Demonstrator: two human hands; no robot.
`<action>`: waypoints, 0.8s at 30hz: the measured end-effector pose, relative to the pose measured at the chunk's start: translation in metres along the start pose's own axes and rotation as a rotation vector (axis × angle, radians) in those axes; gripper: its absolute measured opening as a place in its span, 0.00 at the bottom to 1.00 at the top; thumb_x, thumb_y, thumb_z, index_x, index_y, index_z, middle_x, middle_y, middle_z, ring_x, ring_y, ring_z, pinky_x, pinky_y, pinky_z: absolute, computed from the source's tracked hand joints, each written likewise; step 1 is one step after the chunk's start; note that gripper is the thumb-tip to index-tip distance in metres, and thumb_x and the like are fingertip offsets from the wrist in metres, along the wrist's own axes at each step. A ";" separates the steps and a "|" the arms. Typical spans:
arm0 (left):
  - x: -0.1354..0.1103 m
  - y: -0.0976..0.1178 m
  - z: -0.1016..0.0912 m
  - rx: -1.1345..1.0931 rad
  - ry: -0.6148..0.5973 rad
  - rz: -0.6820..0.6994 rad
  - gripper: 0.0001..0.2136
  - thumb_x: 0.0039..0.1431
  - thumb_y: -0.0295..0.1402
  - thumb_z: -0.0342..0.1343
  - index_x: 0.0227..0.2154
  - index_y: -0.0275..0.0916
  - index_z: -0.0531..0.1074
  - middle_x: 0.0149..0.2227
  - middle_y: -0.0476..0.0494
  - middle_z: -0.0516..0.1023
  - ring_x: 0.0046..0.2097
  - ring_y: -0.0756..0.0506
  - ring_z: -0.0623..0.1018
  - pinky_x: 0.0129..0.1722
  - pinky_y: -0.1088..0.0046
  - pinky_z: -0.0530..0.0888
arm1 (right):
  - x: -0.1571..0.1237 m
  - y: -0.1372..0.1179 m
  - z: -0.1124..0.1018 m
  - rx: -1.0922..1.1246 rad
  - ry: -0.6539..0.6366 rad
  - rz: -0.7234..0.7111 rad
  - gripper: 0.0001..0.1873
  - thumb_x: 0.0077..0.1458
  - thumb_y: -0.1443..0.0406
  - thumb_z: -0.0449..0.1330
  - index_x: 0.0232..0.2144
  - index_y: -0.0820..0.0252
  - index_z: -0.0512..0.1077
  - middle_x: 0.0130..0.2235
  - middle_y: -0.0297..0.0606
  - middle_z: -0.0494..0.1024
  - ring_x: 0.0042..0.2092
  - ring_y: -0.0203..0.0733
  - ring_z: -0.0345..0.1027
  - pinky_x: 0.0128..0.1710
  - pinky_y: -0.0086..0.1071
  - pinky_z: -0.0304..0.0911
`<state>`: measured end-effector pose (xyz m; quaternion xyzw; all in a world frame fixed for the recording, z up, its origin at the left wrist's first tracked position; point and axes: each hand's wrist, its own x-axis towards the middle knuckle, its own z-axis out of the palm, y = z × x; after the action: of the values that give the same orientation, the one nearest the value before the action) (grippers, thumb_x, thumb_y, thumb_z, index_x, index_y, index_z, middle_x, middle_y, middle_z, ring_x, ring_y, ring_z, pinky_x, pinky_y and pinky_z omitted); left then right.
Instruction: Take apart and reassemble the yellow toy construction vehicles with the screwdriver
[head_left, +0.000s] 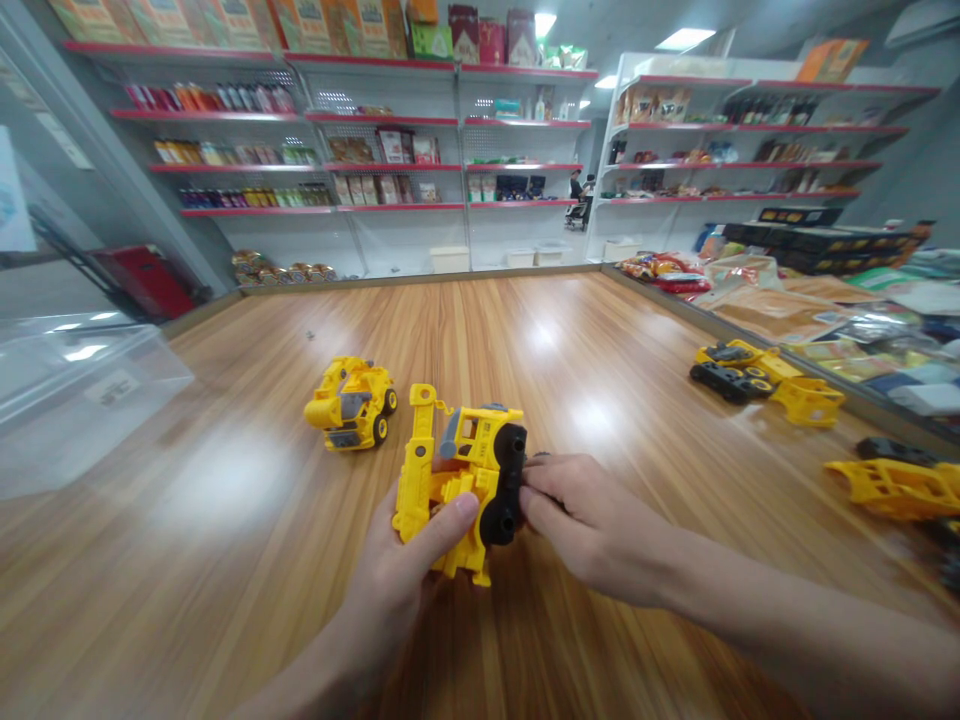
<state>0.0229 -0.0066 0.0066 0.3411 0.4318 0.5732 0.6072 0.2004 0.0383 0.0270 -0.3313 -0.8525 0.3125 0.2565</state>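
My left hand (409,570) grips a yellow toy construction truck (450,470) from below, thumb across its side, just above the wooden table (225,520). My right hand (581,520) is closed in a pinch at the truck's black wheels (504,480); what its fingertips press on is hidden. A second, smaller yellow toy truck (351,403) stands on the table a little to the left and further back, apart from both hands.
A clear plastic box (75,390) sits at the table's left edge. Two more yellow toy vehicles, one (765,382) beside the right edge and another (896,485) nearer me, lie on the right. Packaged goods cover a counter (840,310) beyond. Stocked shelves (390,150) line the back wall.
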 end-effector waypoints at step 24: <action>0.002 -0.002 -0.004 0.021 -0.070 0.037 0.21 0.53 0.35 0.63 0.50 0.38 0.71 0.31 0.45 0.77 0.30 0.46 0.77 0.30 0.71 0.77 | -0.002 0.003 0.001 0.124 -0.004 0.151 0.09 0.59 0.67 0.53 0.30 0.63 0.71 0.28 0.34 0.73 0.28 0.34 0.64 0.26 0.27 0.56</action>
<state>0.0197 -0.0050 0.0030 0.3750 0.4099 0.5677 0.6075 0.2022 0.0385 0.0242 -0.3774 -0.8047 0.3837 0.2506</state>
